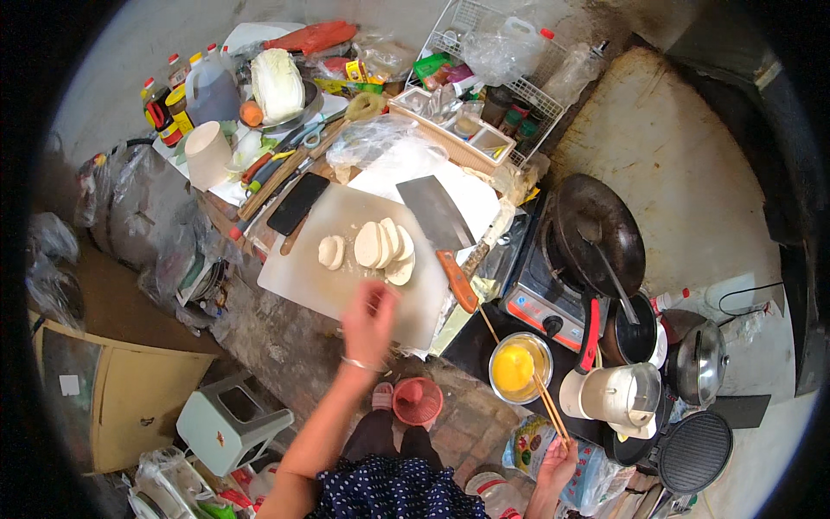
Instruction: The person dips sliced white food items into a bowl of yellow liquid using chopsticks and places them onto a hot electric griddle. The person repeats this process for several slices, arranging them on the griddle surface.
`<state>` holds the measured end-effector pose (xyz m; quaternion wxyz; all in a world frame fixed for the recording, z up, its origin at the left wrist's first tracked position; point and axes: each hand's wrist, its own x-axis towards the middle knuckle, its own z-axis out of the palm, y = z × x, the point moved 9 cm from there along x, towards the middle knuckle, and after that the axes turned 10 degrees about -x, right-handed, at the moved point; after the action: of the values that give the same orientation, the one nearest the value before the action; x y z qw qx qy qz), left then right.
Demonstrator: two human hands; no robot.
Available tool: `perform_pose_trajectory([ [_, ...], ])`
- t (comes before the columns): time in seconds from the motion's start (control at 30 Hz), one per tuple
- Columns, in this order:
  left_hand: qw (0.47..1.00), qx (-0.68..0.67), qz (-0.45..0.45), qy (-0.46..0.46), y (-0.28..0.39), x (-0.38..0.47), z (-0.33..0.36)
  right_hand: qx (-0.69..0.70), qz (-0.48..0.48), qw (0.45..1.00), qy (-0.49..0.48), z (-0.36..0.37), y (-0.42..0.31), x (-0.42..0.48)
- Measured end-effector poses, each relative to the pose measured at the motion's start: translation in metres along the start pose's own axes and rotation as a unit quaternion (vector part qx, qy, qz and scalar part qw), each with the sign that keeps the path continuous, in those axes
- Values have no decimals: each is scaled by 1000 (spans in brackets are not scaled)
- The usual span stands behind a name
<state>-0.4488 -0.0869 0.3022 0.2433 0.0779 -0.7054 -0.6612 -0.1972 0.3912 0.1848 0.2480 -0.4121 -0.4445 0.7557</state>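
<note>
My left hand [369,324], blurred and with its fingers curled, is over the near edge of a white plastic cutting board [305,272]. Whether it holds anything is not clear. Beyond it on the board lie overlapping slices of pale, bun-like food [369,245], and a smaller pair of slices [331,252] to their left. Wooden chopsticks [551,410] are gripped in my right hand [556,462], their tips in beaten egg [513,367] inside a metal bowl [548,353]. A cleaver [436,213] with a wooden handle rests across the board's right side.
A black phone [298,204] touches the board's upper left. Right of the cleaver, a dark wok [603,227] tilts on a cooker [541,311]. A food processor [609,394] stands beside the bowl. On the floor is a red plastic basket [418,402]; a grey-green stool [220,415] is further left.
</note>
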Motion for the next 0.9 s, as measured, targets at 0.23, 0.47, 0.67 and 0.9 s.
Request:
perform_pose_trajectory([
  [0.23, 949, 292, -100, -58, -53, 85, -20, 33, 24, 999, -11, 19, 2, 4],
  [0.47, 950, 261, -166, -45, -77, 90, -23, 68, 51, 996, -13, 15, 2, 14],
  [0.67, 973, -25, -228, -33, -43, 64, -13, 76, 67, 995, 13, 0, 3, 21],
  [0.9, 913, 63, -38, -402, 10, -89, 140, 23, 37, 999, 13, 3, -4, 26],
])
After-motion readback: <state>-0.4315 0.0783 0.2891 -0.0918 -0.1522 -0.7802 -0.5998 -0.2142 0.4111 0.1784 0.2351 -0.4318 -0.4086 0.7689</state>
